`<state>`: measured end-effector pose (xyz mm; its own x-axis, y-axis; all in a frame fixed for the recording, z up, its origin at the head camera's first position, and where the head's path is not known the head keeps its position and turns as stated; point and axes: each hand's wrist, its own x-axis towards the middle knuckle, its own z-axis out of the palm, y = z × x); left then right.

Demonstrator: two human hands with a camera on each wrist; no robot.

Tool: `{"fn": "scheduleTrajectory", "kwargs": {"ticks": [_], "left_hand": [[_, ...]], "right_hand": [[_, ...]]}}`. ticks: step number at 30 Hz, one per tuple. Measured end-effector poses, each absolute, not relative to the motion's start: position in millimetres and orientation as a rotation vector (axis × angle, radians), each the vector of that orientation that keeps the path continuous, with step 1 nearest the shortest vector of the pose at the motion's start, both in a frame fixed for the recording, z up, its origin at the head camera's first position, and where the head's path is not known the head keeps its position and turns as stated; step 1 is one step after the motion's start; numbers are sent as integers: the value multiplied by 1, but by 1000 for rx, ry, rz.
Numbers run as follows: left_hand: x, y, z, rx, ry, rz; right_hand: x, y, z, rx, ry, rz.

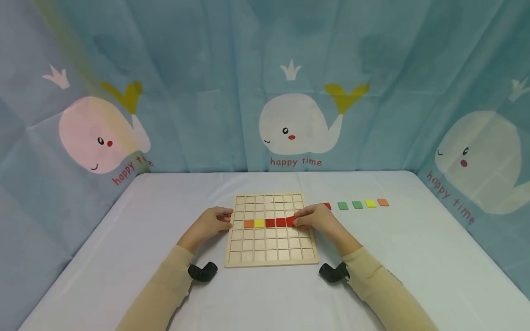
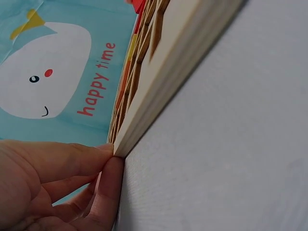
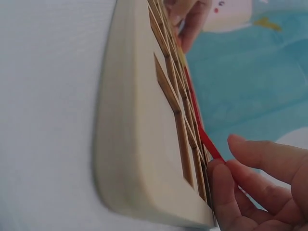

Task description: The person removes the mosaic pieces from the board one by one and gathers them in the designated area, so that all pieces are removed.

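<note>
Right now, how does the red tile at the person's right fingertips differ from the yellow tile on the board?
The red tile is tilted, one edge raised, while the yellow tile lies flat in its square.
The right hand holds the red tile; no hand touches the yellow tile.
The red tile is nearer the board's right side than the yellow tile.
Both are along the same row.

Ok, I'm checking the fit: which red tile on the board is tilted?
The rightmost red tile on the board, pinched by the right hand: it slants, while the two red tiles to its left lie flat.
</note>
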<state>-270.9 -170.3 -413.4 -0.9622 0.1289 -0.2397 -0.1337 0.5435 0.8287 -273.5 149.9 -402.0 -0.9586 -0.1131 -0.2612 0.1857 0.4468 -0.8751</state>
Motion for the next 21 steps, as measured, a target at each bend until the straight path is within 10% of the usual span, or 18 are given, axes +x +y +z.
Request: {"fn": "scheduleTrajectory", "kwargs": {"ticks": [21], "left_hand": [[-271,-170,-412,-14,2546,1375]], "right_hand": [[-276,148,-402,73,2369,-1614]]}}
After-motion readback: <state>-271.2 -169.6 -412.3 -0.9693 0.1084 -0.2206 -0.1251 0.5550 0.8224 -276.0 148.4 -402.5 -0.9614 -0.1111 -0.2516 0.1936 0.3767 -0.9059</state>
